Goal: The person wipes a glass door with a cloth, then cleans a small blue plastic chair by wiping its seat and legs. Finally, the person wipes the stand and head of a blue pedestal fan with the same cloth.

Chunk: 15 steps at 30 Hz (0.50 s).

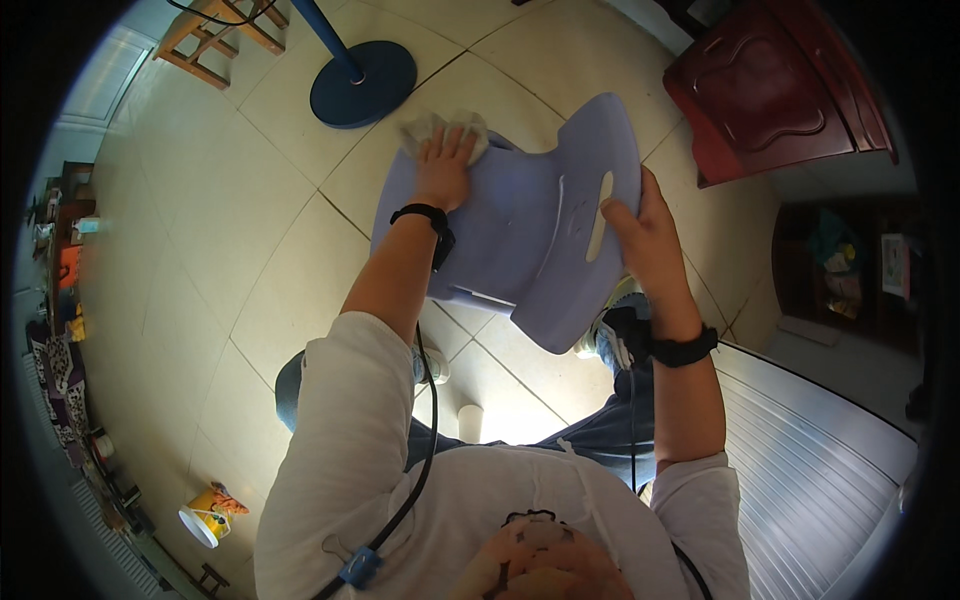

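A lavender plastic child's chair is in front of me, above the tiled floor. My left hand lies flat on the far left part of its seat, fingers spread over a pale cloth that bunches past the seat's edge. My right hand grips the backrest at its right side, the thumb by the long handle slot and the fingers behind. The chair's legs are mostly hidden beneath the seat.
Beyond the chair stands a round dark-blue base with a pole. A wooden stool is at upper left, a red wooden cabinet at upper right. A yellow bucket sits lower left. A black cable hangs by my left arm.
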### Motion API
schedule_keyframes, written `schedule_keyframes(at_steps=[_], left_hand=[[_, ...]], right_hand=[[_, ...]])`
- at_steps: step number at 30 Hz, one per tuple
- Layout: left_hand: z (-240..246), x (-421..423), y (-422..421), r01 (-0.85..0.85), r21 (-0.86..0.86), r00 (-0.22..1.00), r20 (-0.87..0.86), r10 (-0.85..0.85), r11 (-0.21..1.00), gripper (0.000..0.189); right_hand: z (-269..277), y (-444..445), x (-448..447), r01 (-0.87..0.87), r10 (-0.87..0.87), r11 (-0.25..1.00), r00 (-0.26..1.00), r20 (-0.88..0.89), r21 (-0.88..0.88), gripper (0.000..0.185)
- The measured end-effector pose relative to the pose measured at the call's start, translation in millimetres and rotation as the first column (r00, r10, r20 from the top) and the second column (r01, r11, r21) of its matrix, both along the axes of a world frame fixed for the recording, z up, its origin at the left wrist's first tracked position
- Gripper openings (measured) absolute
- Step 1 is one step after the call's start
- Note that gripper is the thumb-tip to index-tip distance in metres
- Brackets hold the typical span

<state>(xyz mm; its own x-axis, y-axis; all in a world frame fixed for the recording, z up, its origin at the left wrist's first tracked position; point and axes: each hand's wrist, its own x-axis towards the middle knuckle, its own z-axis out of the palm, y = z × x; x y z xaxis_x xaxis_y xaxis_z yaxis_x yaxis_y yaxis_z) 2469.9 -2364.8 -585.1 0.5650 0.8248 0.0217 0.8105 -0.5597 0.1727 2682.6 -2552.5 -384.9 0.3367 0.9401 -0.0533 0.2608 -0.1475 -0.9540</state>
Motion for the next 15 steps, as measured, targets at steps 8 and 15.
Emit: schedule_keyframes(at_steps=[8,15], left_hand=[[0,-2,35,-0.362,-0.018,0.925,0.113,0.362,0.932,0.051],[4,9,7,-0.156,0.149,0.987,-0.014,0.159,0.977,0.051]], right_hand=[[-3,0,-1,-0.019,0.019,1.000,1.000,0.003,0.014,0.054],[-5,2,-4,-0.017,0.017,1.000,1.000,-0.006,0.021,0.054]])
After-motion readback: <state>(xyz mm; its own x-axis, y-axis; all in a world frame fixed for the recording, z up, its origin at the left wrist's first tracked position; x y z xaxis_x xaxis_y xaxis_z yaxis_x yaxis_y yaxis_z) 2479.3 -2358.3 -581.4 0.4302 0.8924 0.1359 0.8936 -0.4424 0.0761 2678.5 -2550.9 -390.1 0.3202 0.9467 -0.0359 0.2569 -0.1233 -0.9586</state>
